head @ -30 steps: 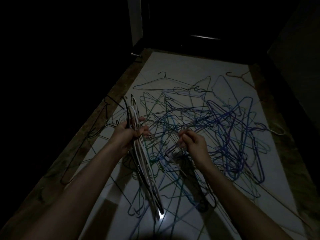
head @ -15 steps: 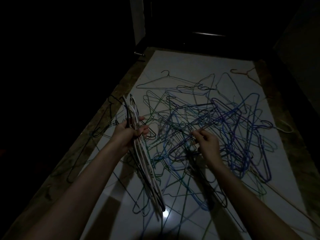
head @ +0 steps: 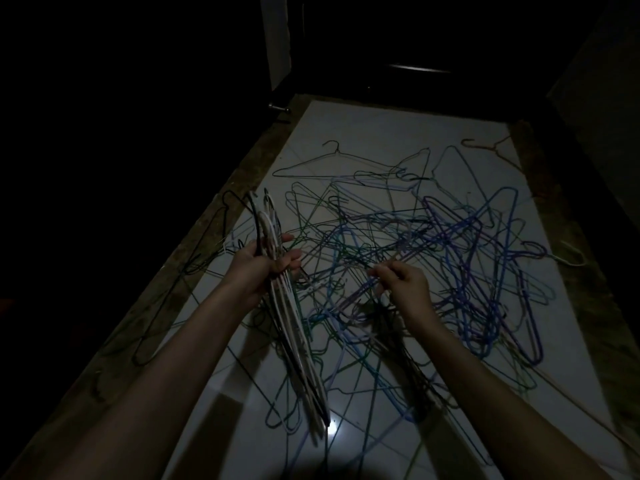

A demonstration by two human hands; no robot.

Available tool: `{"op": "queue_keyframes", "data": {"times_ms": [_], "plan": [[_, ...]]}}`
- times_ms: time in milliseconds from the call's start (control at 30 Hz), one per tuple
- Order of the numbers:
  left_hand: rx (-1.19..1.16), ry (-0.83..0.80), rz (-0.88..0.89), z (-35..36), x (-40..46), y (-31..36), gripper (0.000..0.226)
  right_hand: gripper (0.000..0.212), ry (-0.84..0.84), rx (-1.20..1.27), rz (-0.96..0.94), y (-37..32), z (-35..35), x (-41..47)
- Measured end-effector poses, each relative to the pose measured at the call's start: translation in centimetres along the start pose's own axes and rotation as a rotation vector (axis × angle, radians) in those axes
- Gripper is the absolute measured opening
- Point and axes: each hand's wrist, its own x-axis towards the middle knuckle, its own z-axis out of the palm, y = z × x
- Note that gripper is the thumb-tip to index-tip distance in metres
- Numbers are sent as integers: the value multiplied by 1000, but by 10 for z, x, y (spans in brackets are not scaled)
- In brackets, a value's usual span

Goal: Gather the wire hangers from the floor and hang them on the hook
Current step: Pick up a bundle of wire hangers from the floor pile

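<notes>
A tangled heap of wire hangers (head: pixel 460 258), blue, green, grey and black, covers the pale floor (head: pixel 374 140). My left hand (head: pixel 259 268) is closed around a bundle of white and dark hangers (head: pixel 294 341), hooks pointing away from me and bodies hanging down toward me. My right hand (head: pixel 401 282) pinches a thin hanger wire at the middle of the heap, just above the floor. No hook for hanging is visible in the dark room.
A brown stone border (head: pixel 194 282) runs along both sides of the pale floor. A dark door or cabinet (head: pixel 398 46) closes the far end, with a small metal knob (head: pixel 278 108) at its left. One hanger (head: pixel 332 161) lies apart at the far left.
My right hand has shifted right from the near middle of the heap and now pinches a wire there. The left hand keeps its bundle almost still.
</notes>
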Motion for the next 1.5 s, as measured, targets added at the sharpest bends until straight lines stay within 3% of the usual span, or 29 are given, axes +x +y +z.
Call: {"op": "queue_keyframes", "data": {"times_ms": [567, 900, 1233, 1300, 1400, 1500], "plan": [[19, 75, 132, -7, -1, 12, 31, 23, 60, 82, -65, -55, -30, 8], [-89, 197, 37, 10, 24, 8, 26, 26, 65, 87, -85, -61, -53, -2], [-104, 216, 59, 29, 41, -13, 58, 27, 103, 123, -65, -61, -63, -6], [-114, 234, 70, 30, 43, -14, 52, 28, 104, 149, -56, -61, -63, -7], [-117, 223, 43, 32, 45, -14, 16, 27, 95, 124, -38, -59, -60, -8], [-119, 232, 29, 33, 48, -17, 27, 26, 81, 115, -37, -56, -58, -9]]}}
